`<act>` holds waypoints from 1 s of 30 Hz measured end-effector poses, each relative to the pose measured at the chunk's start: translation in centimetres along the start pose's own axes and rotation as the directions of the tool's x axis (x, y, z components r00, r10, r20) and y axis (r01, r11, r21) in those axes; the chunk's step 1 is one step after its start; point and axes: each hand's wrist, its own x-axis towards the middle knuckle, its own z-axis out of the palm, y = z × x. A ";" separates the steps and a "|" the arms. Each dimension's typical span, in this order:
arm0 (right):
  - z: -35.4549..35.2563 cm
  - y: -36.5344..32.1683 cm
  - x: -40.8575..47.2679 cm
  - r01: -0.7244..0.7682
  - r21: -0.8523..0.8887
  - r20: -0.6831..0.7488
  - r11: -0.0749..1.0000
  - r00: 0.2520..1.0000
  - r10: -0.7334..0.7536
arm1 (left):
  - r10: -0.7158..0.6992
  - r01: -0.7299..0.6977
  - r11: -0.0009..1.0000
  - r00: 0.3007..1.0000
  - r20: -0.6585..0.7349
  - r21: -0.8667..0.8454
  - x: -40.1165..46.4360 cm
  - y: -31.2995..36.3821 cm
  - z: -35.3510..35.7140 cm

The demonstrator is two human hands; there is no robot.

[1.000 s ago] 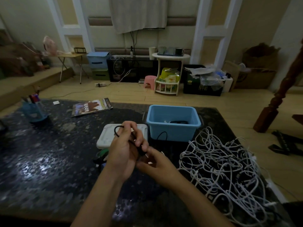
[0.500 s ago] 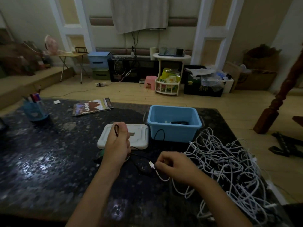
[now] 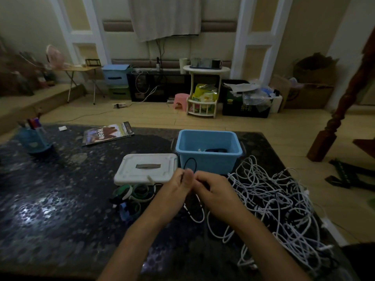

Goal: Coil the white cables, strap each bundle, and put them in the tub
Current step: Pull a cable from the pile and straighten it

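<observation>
Left hand: my left hand (image 3: 172,191) is hovering above the dark table (image 3: 60,199), fingers curled, pinching a thin black strap (image 3: 190,162) whose loop is standing up in front of the tub.
Right hand: my right hand (image 3: 215,193) is meeting the left at the fingertips, fingers curled inward; I cannot tell exactly what they are grasping, though a white cable (image 3: 195,213) is hanging in a loop below both hands.
White cables: the tangled pile (image 3: 280,201) is lying on the table to my right, just beside the tub.
Tub: the blue tub (image 3: 209,157) is sitting beyond my hands, with 1 dark item (image 3: 215,150) inside.
Lid: the white lid (image 3: 146,168) is lying flat, touching the tub's left side.
Spare straps: green and white bands (image 3: 134,192) are lying near the lid's front edge.
</observation>
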 end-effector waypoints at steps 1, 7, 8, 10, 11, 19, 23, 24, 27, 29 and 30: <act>-0.1 -0.2 0.0 -0.032 0.041 -0.004 0.999 0.999 0.032 | -0.001 0.000 0.999 1.000 0.028 0.040 0.1 -0.2 -0.1; -2.8 -0.9 0.1 -0.251 0.459 0.053 0.852 0.965 0.256 | 0.022 -0.037 0.936 0.999 0.047 0.349 0.3 -1.5 -0.4; -3.0 -0.8 0.0 -0.236 0.475 0.063 0.848 0.970 0.235 | 0.008 -0.011 0.943 1.000 0.009 0.333 0.3 -1.5 -0.3; -3.1 -0.7 -0.1 -0.196 0.477 0.074 0.857 0.980 0.183 | -0.039 0.055 0.950 0.998 -0.058 0.308 0.4 -1.2 -0.1; -3.1 -0.5 -0.2 -0.184 0.468 0.068 0.864 0.983 0.173 | -0.059 0.084 0.955 0.994 -0.096 0.283 0.5 -1.1 0.0; -0.9 1.2 -0.3 -0.184 -0.059 -0.226 0.981 0.960 0.166 | -0.057 0.053 0.997 0.996 -0.067 -0.058 0.4 0.0 1.5; -0.5 1.4 -0.1 -0.209 -0.114 -0.187 0.971 0.965 0.186 | -0.037 0.031 0.985 0.999 -0.034 -0.168 -0.1 0.4 1.3; -0.5 1.7 -0.1 -0.214 -0.099 -0.151 0.972 0.968 0.198 | -0.045 0.039 0.979 0.999 -0.021 -0.200 -0.1 0.4 1.1; -1.0 2.4 -0.2 -0.223 0.013 -0.035 0.975 0.974 0.223 | -0.056 0.027 0.956 0.994 -0.091 -0.293 0.0 0.3 0.4; -1.2 2.4 -0.3 -0.236 0.131 0.030 0.963 0.972 0.234 | -0.053 -0.010 0.941 0.983 -0.176 -0.337 0.3 0.1 0.1; -1.1 2.2 -0.4 -0.232 0.136 0.059 0.963 0.972 0.226 | -0.050 -0.022 0.941 0.978 -0.204 -0.338 0.4 0.1 0.0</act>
